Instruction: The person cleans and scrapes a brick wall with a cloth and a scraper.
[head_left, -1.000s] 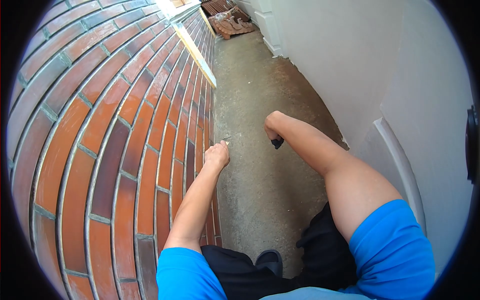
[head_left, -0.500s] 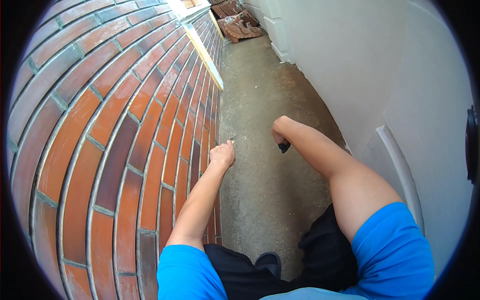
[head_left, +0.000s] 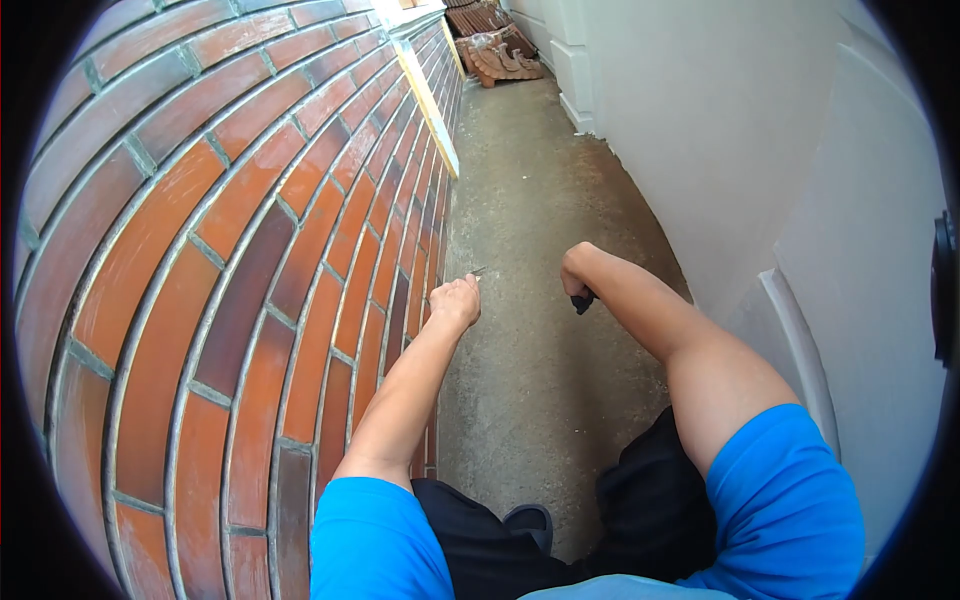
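My left hand [head_left: 457, 300] is closed beside the brick wall [head_left: 250, 310], its fingers wrapped round a small thin metal tool [head_left: 478, 271]. The narrow tip of that tool sticks out past the knuckles, over the concrete. Across the passage, my right hand [head_left: 577, 268] is bent down at the wrist and closed on a small black object [head_left: 582, 303], mostly covered by the fingers. Both hands are held out in front of me, apart from each other, above the concrete floor [head_left: 520, 220].
A smooth pale wall [head_left: 720, 130] bounds the passage on the right, with a raised moulding [head_left: 800, 335] near my right arm. Farther ahead, a yellowish strip [head_left: 430, 105] edges an opening in the bricks. Reddish roof tiles [head_left: 500, 55] are piled at the far end.
The view has turned slightly left, so the walls and both hands sit a little farther right. Both hands keep their grip.
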